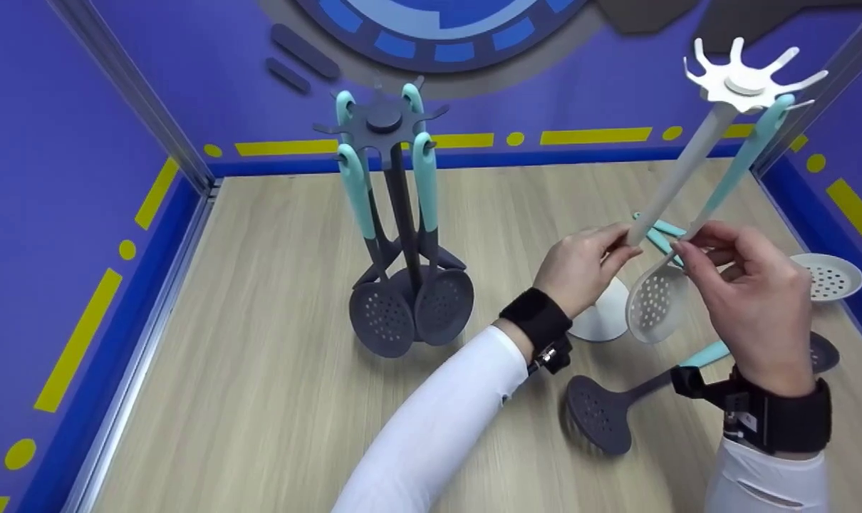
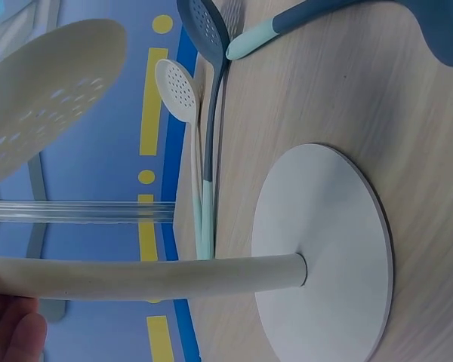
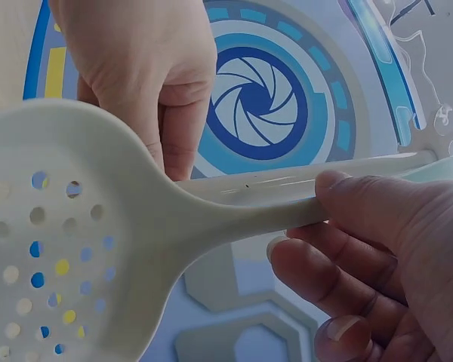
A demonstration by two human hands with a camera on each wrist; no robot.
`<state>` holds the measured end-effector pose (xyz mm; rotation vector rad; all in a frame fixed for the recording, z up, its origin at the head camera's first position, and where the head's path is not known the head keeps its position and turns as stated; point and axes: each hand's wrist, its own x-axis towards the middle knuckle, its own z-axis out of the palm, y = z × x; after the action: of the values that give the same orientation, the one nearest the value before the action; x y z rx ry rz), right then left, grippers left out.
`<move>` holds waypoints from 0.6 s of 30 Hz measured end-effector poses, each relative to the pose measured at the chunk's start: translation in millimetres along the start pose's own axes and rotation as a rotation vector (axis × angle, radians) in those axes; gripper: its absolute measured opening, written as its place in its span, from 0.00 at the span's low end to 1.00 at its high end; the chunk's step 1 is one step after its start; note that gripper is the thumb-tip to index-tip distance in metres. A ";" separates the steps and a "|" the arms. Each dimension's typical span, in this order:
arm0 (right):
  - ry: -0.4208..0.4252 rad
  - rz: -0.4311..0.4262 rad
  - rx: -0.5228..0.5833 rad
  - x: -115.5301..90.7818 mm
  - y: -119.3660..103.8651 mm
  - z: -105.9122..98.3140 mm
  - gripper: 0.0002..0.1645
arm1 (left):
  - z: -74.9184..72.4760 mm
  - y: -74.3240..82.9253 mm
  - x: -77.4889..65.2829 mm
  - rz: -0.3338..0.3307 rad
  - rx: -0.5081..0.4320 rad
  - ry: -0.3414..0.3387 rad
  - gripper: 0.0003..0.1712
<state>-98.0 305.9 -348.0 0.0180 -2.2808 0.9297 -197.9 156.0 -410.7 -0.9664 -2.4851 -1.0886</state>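
Note:
A white utensil stand (image 1: 680, 171) has a round base (image 2: 325, 204) on the tabletop and a crown of hooks (image 1: 744, 82) at its top. My left hand (image 1: 577, 267) grips the stand's pole partway up. Between thumb and fingers, my right hand (image 1: 755, 306) pinches the neck of a white skimmer (image 1: 655, 303) with a round perforated head. The skimmer's mint handle (image 1: 741, 167) slants up to the hooks; its end overlaps one hook in the head view. I cannot tell whether the hook passes through the handle's hole.
A dark stand (image 1: 400, 206) holds several dark utensils with mint handles at centre left. A dark skimmer (image 1: 602, 417) lies in front of my hands. Further right lie another white skimmer (image 1: 826, 278) and a dark perforated utensil (image 1: 823, 353). Blue panels (image 1: 46, 178) wall the table.

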 end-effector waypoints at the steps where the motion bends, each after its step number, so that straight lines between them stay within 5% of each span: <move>1: -0.001 0.000 -0.002 0.0 0.2 0.3 0.16 | 0.3 0.2 -0.2 0.001 -0.001 0.003 0.17; 18: 0.002 -0.045 0.018 0.3 1.2 4.1 0.16 | 1.7 0.2 -0.1 -0.007 0.005 0.002 0.17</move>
<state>-100.9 304.4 -350.7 0.0761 -2.2607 0.9259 -197.6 157.2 -411.8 -0.9551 -2.4902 -1.0844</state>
